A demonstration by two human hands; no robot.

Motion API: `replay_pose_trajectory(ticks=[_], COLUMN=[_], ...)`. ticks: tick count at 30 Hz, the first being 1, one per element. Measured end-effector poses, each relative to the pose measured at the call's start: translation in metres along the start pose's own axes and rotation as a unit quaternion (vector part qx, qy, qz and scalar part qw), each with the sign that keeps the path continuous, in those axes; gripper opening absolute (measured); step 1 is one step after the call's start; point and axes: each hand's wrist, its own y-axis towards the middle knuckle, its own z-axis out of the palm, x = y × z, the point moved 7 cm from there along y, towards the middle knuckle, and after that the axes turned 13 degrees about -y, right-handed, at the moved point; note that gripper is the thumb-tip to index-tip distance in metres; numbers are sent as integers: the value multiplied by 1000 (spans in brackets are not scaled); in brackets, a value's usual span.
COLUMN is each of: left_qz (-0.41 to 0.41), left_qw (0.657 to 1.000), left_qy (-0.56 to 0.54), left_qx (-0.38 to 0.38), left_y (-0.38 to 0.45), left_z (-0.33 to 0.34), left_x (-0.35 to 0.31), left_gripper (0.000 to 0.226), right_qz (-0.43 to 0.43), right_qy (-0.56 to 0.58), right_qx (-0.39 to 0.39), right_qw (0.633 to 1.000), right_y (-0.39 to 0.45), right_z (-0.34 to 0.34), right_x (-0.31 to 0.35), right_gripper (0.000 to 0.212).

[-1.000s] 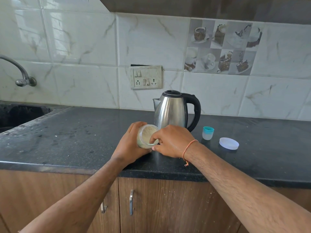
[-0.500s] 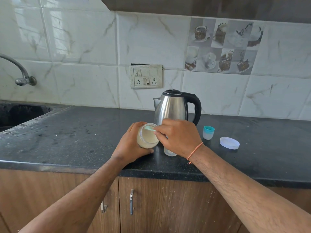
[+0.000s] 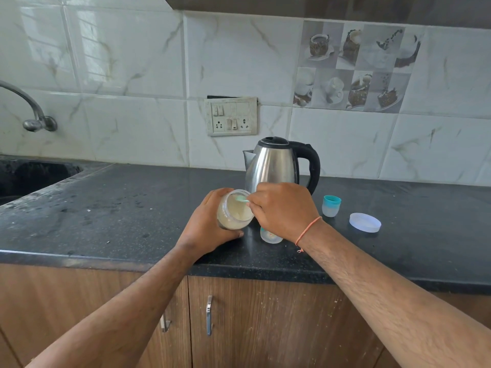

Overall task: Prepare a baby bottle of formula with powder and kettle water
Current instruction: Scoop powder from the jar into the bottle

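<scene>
Since earlier, right hand (image 3: 283,209) slid its scoop (image 3: 242,199) deeper into jar (image 3: 233,211) | left hand (image 3: 210,221) grips tilted jar | bottle (image 3: 270,236) stands just under my right hand, nearer it.

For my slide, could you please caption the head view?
Left hand tilts the powder jar while right hand dips a green scoop in, kettle behind.

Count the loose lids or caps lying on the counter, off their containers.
2: a teal-topped cap right of the kettle, and a flat white lid further right. Others may be hidden behind the hands.
</scene>
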Motion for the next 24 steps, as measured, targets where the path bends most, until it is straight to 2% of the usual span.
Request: replay_pose_trajectory(ticks=[3, 7, 14, 24], left_qz=[1, 2, -2, 3], left_qw=[1000, 1000, 1000, 1000], left_qy=[4, 9, 9, 2], left_qx=[2, 4, 2, -3], left_y=[0, 0, 0, 1], left_z=[0, 0, 0, -3], left_x=[-1, -3, -4, -7], left_gripper=[98, 99, 100, 98], right_qz=[-5, 43, 91, 72], right_qy=[4, 61, 42, 109], right_qx=[44, 98, 55, 96], right_qw=[999, 992, 993, 987], right_y=[-1, 0, -1, 0], right_z=[5, 5, -1, 1], right_x=[6, 2, -7, -3], right_gripper=[27, 30, 33, 25])
